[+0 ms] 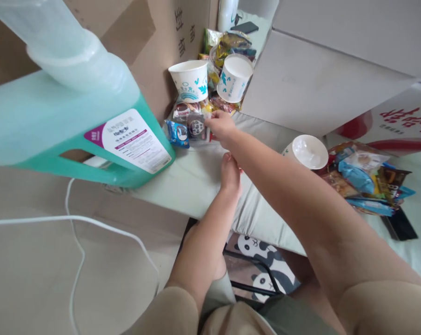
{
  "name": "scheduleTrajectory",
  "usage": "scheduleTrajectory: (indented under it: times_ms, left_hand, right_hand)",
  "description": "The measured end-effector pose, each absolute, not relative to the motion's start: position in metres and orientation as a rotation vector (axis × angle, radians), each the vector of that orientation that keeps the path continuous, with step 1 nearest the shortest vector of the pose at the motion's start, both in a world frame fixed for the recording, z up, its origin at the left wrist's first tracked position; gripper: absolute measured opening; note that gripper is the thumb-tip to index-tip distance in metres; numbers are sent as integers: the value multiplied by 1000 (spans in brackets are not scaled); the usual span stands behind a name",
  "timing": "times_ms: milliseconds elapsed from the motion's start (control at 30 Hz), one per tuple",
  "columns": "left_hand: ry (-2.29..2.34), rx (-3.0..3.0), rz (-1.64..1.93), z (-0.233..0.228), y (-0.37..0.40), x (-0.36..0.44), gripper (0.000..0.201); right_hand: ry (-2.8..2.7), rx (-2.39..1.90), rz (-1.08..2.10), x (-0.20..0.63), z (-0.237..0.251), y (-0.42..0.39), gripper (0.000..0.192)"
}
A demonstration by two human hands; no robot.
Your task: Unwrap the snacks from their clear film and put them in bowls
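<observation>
Here the right hand (221, 125) reaches forward over the pale green surface (192, 181), and its fingertips touch a small clear snack packet (196, 126) with a dark round print; whether the fingers already pinch it or only rest on it I cannot tell. The packet lies at the near edge of a heap of shiny, crinkled wrappers, just beside a blue packet (177, 133). The left hand (230, 174) lies lower, under the right forearm, flat on the surface with nothing in it as far as one can see; its fingers are partly hidden.

Behind the heap stand two white paper cups (191, 80) with blue leaf prints, one upright and one tilted. A third cup (307, 151) lies on its side near a second pile of snack bags (365, 179). A big translucent jug of green liquid (67, 116) with a white label fills the left, cut off by the frame. Cardboard boxes (318, 83) rise behind. A white cable (77, 221) runs across the left foreground.
</observation>
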State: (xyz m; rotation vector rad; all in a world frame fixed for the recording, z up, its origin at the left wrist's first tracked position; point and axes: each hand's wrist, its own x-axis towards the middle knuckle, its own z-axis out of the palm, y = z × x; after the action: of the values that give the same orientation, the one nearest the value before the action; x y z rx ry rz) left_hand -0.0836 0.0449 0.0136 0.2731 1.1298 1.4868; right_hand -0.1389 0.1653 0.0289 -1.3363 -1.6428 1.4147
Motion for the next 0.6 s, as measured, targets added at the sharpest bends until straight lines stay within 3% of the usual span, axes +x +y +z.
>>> scheduleTrajectory:
  times_ms: [167, 300, 433, 600]
  left_hand:
    - [1163, -4, 1426, 22, 46, -71, 8]
    - [1083, -24, 1381, 32, 42, -63, 5]
    - [783, 324, 1082, 42, 28, -45, 29]
    - [750, 685, 1007, 36, 16, -11, 51]
  right_hand:
    - [-1612, -1331, 1209, -65, 62, 157, 11]
    - [-1788, -1234, 690, 31, 78, 107, 24]
    - [-1834, -1275, 152, 109, 64, 28, 21]
    - [-2073, -1067, 156, 153, 30, -29, 17]
